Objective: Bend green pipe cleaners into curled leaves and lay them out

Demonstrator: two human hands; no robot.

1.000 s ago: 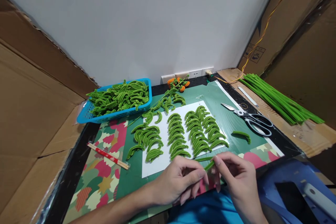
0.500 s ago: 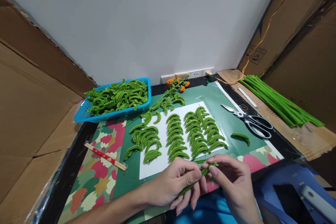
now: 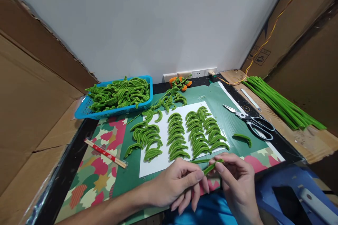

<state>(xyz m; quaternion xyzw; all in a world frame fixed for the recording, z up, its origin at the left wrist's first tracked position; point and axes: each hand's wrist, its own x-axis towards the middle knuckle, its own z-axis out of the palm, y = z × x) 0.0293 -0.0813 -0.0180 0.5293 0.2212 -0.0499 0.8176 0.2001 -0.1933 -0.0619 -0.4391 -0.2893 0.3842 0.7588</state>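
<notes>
I see both hands near the front edge of the surface [image 3: 68, 161], close together. The left grip [image 3: 182, 181] is closed, thumb against forefinger, on one end of a fuzzy green strip [image 3: 210, 168]. The right grip [image 3: 237, 179] pinches the other end between thumb and fingertips, so the strip spans the narrow gap between the two. Just behind the fingers I make out a second green strip [image 3: 200, 161], partly hidden from me.

Beyond the knuckles, the near edge of a white sheet [image 3: 155, 169] begins. Curved green pieces [image 3: 176, 137] stand on it in columns, with bands of white between some of them; the leftmost group spills over the sheet's left edge onto the green mat [image 3: 224, 100].

To the right, a lane of mat runs between the sheet and the scissors [image 3: 242, 115]. Their handles cross the mat's right edge onto the black border, and a lone curved piece [image 3: 242, 137] lies just inside that lane. Past the border, a pen [image 3: 250, 99] and a bundle of green stems [image 3: 283, 103] lie on cardboard.

On the left, wrapped sticks [image 3: 105, 153] lie well apart from my left grip, near the mat's side edge. The blue basket [image 3: 118, 113], heaped with green pieces, sits at the far left corner.
</notes>
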